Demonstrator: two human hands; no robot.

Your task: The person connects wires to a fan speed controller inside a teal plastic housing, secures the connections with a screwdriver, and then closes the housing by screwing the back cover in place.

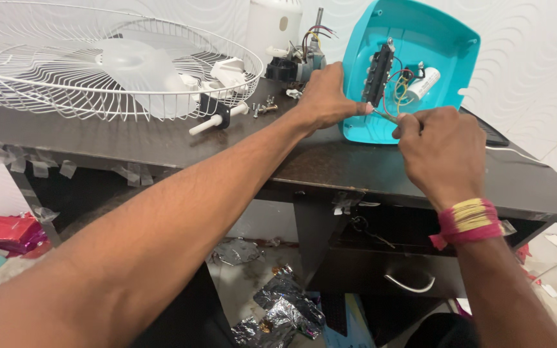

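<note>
Hands are working inside an upturned teal base [420, 38]. Left hand [323, 96] is gripping its rim; right hand [443, 151], nearer, is pinching a thin tool [385, 116] pointing left toward the switch block [378, 74].

Dark table [162, 145] carries white fan guard [46, 71], turquoise housing [420, 38], motor [298, 64], screws [265, 106], white knob w/ shaft [217, 117].

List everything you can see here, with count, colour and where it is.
Fan grille: one, white, table left, blades inside.
Housing: one, turquoise, propped on table right, open side facing camera.
Switch block: one, black, inside housing.
Capacitor: one, white, inside housing, wired.
Motor: one, dark, wired, behind left hand.
Screws: a few, metal, table centre.
Table: one, dark brown.
Drawer: one, dark, under table.
Foil scraps: several, silver, floor.
Left hand: steadies housing edge.
Right hand: grips thin metal tool; red-yellow wrist thread.
</note>
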